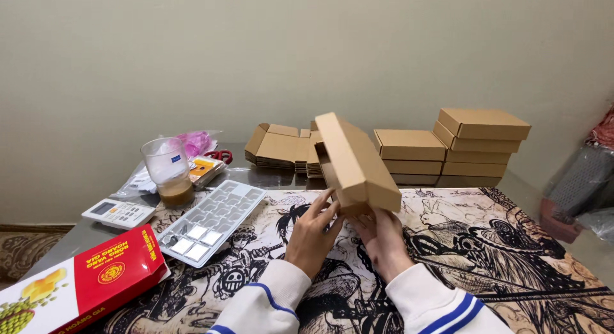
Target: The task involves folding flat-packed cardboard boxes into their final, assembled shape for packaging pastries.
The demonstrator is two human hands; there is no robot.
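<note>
A plain, pale beige wall [307, 46] fills the back of the room, evenly lit with no hard shadows. Below it stands the worktop [89, 235], its grey, glossy edge catching a little shine, most of its top covered by a mat [511, 257] printed with black-and-white cartoon figures. At lower left a patterned carpet [19, 254] shows on the floor.

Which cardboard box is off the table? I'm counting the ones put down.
The box held tilted between the left hand and right hand. The closed boxes are stacked by the wall, beside flat ones.
</note>
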